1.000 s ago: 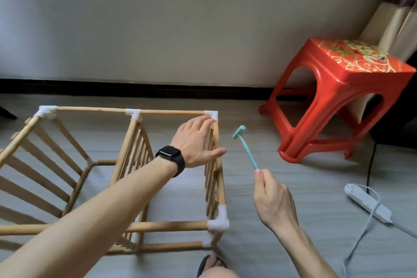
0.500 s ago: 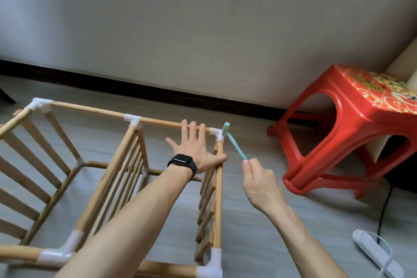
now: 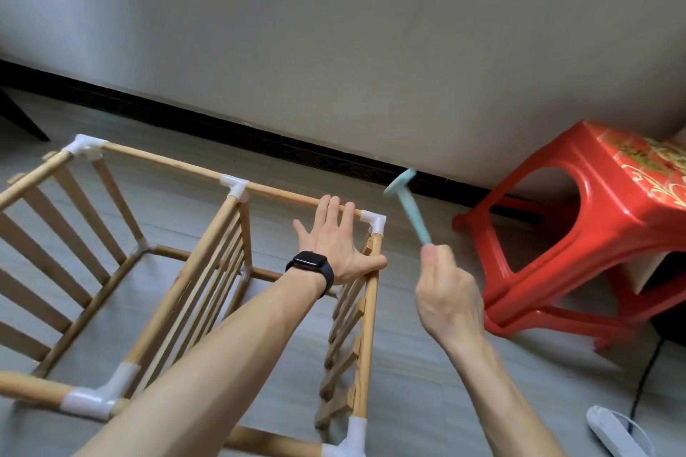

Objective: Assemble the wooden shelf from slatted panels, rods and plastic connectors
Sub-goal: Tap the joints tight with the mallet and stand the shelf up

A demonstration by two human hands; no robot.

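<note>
Left hand [image 3: 336, 247] flat, fingers [image 3: 336, 210] spread, resting on far top rod [image 3: 282, 195] of shelf frame [image 3: 208, 271] beside white corner connector [image 3: 375, 224]. Right hand [image 3: 447, 299] grips blurred teal mallet [image 3: 410, 206], raised just right of that corner. Frame stands on floor [image 3: 427, 382]; red stool [image 3: 579, 230] to right.

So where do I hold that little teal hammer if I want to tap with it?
Grip the small teal hammer at the bottom end of its thin handle, coming from below, as the right hand curls round it now. The crosswise head sits at the top end, so a low grip likely leaves it free to swing at the white corner connector.
</note>
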